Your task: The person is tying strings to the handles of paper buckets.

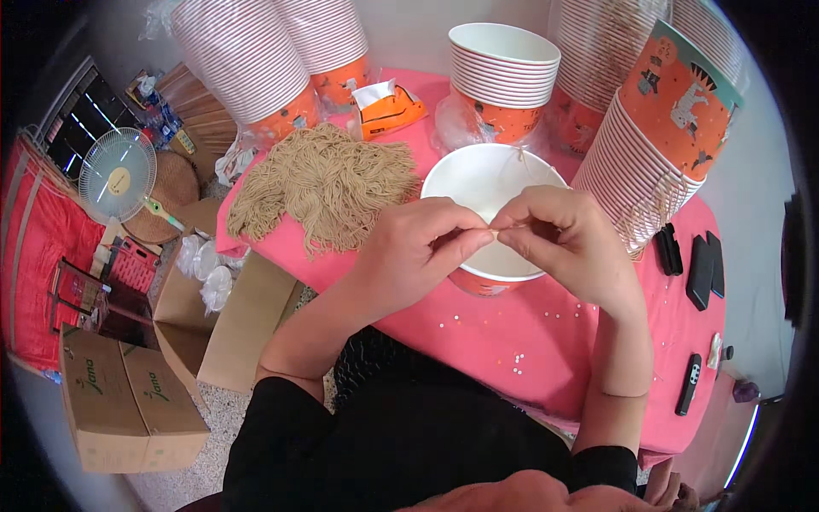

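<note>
Both hands meet fingertip to fingertip above the near part of a white-lined paper bucket (444, 175) on the pink-covered table. Thumb and forefinger of my left hand (414, 243) are pinched together, and those of my right hand (572, 243) pinch at the same spot. A tiny tan bit shows between the fingertips; it looks like the end of a cord, but most of it is hidden. A thin strand of cord (521, 155) shows at the bucket's far rim. The bucket stands upright, its orange printed outside partly visible below my hands.
A heap of tan cords (333, 183) lies left of the bucket, near an orange tissue pack (388, 111). Stacked buckets (503, 81) stand behind; a tall stack (636, 162) leans at right. Black phone-like objects (701, 271) lie by the right edge. Cardboard boxes (128, 401) and a fan (118, 177) stand left.
</note>
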`<action>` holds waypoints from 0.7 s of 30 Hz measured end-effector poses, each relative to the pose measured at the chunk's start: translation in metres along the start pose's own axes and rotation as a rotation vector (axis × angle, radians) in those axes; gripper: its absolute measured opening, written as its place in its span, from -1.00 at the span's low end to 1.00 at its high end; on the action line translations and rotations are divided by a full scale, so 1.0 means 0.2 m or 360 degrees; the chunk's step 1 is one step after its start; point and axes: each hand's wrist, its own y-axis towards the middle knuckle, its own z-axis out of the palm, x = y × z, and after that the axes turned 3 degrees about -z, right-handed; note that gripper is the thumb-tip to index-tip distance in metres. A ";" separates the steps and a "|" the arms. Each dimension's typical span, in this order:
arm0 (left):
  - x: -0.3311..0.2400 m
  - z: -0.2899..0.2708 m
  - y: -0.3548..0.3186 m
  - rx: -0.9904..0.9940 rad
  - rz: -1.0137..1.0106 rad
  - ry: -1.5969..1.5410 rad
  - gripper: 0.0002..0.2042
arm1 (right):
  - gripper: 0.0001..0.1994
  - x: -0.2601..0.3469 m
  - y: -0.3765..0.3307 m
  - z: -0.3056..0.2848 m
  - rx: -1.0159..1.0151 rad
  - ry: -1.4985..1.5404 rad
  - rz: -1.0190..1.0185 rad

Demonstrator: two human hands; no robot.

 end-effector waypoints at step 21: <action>0.10 -0.13 -0.11 0.0344 0.0140 0.0399 -0.76 | -0.93 -0.11 0.05 -0.03 0.0143 -0.0626 0.0002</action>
